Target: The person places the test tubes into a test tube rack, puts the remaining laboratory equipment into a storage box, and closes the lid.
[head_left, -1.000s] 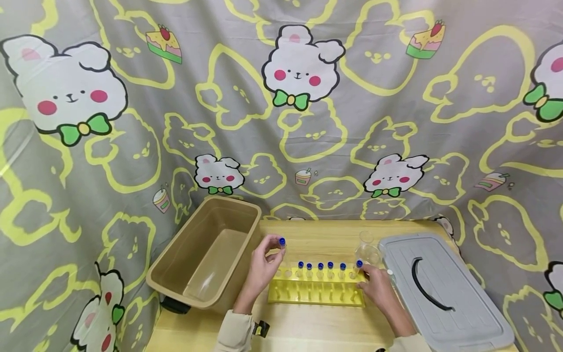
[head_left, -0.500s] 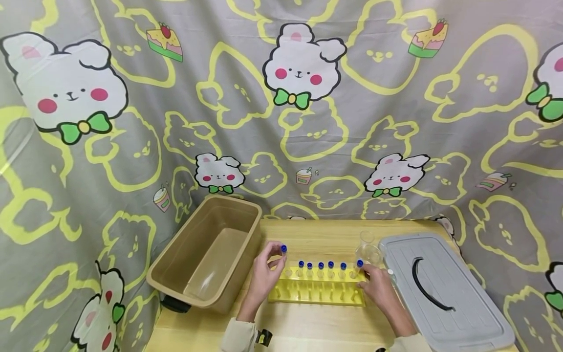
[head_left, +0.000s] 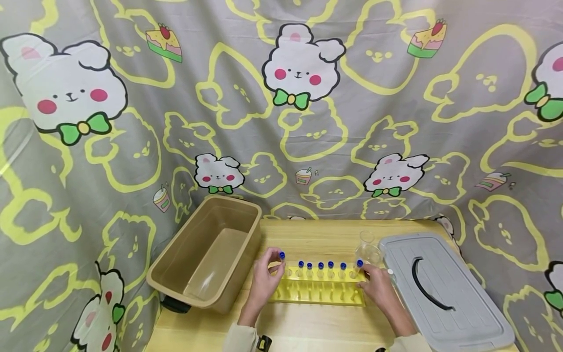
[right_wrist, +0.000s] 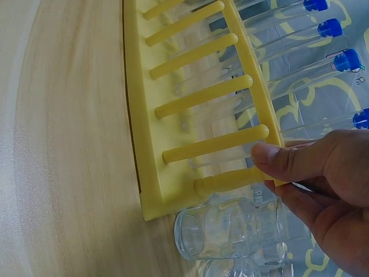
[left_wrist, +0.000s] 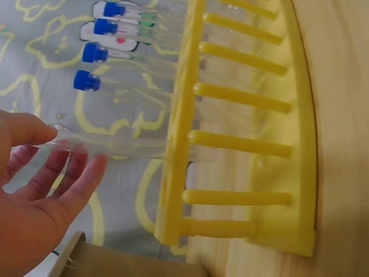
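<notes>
A yellow test tube rack [head_left: 316,296] stands on the wooden table, holding several clear test tubes with blue caps [head_left: 330,264]. At its left end, my left hand [head_left: 266,278] pinches another test tube [left_wrist: 130,144] near its top between thumb and fingers. That tube's lower part passes through the rack's upper plate [left_wrist: 180,121] in the left wrist view. My right hand [head_left: 377,287] grips the right end of the rack, with the thumb on the upper plate's edge in the right wrist view. The rightmost capped tube [right_wrist: 323,124] stands just beside that hand.
A brown plastic bin [head_left: 204,304] stands at the left. On the right lies a grey lid [head_left: 457,278] with a black handle [head_left: 418,281]. Glass beakers [right_wrist: 216,228] are close behind the rack's right end. A white cap [head_left: 390,272] shows between the right hand and the lid.
My left hand has moved down with its test tube, and the blue cap now sits lower, nearer the rack. My right hand has stayed on the rack's right end.
</notes>
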### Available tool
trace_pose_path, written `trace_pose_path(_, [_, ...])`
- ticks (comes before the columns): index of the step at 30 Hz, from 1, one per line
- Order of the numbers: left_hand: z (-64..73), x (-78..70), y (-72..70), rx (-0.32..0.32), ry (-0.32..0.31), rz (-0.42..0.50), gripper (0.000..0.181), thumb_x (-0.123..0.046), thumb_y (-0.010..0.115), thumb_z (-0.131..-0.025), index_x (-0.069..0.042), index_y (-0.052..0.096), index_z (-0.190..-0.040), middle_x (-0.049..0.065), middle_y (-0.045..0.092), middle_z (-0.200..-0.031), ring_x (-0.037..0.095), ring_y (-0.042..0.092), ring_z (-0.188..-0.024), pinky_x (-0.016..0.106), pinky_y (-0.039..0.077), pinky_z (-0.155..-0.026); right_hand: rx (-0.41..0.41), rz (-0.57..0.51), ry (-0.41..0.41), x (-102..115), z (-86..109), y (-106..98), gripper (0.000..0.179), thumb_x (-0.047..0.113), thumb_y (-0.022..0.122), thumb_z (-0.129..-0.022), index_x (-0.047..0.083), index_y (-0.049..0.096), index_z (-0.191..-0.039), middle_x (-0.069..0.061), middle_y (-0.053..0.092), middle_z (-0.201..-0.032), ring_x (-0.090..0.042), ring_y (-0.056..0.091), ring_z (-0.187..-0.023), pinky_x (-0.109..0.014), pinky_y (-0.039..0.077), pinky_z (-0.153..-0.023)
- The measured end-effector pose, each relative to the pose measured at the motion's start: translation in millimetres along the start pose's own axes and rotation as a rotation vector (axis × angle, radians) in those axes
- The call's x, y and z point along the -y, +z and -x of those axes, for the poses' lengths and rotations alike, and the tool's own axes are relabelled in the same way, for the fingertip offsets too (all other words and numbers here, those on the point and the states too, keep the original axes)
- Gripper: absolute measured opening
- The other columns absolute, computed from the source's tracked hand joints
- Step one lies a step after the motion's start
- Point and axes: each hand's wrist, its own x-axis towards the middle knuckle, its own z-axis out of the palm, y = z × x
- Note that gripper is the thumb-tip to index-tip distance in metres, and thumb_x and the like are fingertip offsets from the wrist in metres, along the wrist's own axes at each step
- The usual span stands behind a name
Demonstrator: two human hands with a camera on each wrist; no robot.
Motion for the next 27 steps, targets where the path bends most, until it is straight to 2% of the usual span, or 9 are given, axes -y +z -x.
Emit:
trace_pose_path(6, [4.0, 6.2, 2.7, 0.003, 0.040, -0.045, 0.031, 0.026, 0.067, -0.081, 0.008, 0.063, -0.106, 0.020, 0.067, -0.098, 0.045, 0.068, -0.093, 0.038, 0.062, -0.078, 0.001, 0.000, 0.001, 1, -0.6, 0, 0.039, -0.014, 0.088, -0.062, -0.010, 0.073, -0.098, -0.032, 0.071, -0.103, -0.046, 0.071, -0.096, -0.051, 0.059, -0.083])
trace_pose_path(13, [6.6, 14.5, 0.0, 0.038, 0.051, -0.043, 0.033, 0.019, 0.070, -0.084, -0.004, 0.066, -0.107, 0.017, 0.069, -0.100, 0.032, 0.070, -0.096, 0.030, 0.061, -0.080, 0.009, -0.006, 0.007, 1, -1.4, 0, 0.040, -0.015, 0.088, -0.063, -0.012, 0.072, -0.099, -0.033, 0.070, -0.103, -0.047, 0.071, -0.095, -0.049, 0.060, -0.081])
trace_pose_path(17, [7.5, 18.7, 0.4, 0.053, 0.064, -0.051, 0.031, 0.017, 0.070, -0.085, -0.005, 0.066, -0.106, 0.010, 0.068, -0.099, 0.032, 0.070, -0.096, 0.029, 0.060, -0.080, 0.008, -0.017, 0.006, 1, -1.5, 0, 0.040, -0.015, 0.088, -0.062, -0.012, 0.072, -0.099, -0.033, 0.071, -0.103, -0.047, 0.071, -0.095, -0.048, 0.060, -0.080])
trace_pose_path(23, [9.6, 23.4, 2.5, 0.076, 0.050, -0.055, 0.028, 0.018, 0.070, -0.085, 0.000, 0.066, -0.106, 0.018, 0.068, -0.099, 0.032, 0.070, -0.096, 0.031, 0.061, -0.080, 0.010, -0.013, -0.003, 1, -1.8, 0, 0.039, -0.015, 0.088, -0.063, -0.011, 0.072, -0.098, -0.031, 0.071, -0.100, -0.045, 0.072, -0.094, -0.048, 0.060, -0.079])
trace_pose_path(27, [10.4, 25.1, 4.2, 0.080, 0.050, -0.061, 0.030, 0.019, 0.069, -0.085, -0.003, 0.066, -0.105, 0.015, 0.068, -0.099, 0.032, 0.070, -0.096, 0.031, 0.061, -0.080, 0.008, -0.009, -0.002, 1, -1.5, 0, 0.038, -0.015, 0.088, -0.062, -0.010, 0.073, -0.097, -0.030, 0.072, -0.100, -0.044, 0.072, -0.093, -0.047, 0.061, -0.078])
